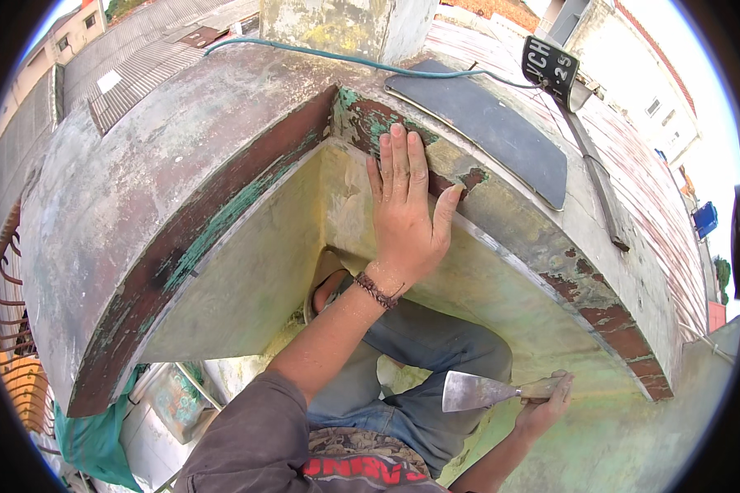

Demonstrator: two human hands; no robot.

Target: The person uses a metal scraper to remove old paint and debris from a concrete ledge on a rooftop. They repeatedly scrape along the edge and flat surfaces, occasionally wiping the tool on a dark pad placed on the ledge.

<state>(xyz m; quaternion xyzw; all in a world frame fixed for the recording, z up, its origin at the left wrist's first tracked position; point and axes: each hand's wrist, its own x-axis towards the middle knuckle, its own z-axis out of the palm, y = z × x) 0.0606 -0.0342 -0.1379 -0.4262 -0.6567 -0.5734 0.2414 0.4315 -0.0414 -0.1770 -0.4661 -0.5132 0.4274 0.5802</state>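
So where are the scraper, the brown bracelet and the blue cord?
Scraper [477, 392]: head view, on its metal blade.
Brown bracelet [375, 292]: head view, on its band.
Blue cord [370, 63]: head view, on its middle stretch.

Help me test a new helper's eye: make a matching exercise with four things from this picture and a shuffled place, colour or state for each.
1. Scraper
2. Left hand
3. Cable
4. Board

A. Thin, blue-green
B. Fingers extended, at the ledge's edge
C. Dark, lying flat
D. Held in the right hand

Pairs: 1-D, 2-B, 3-A, 4-C
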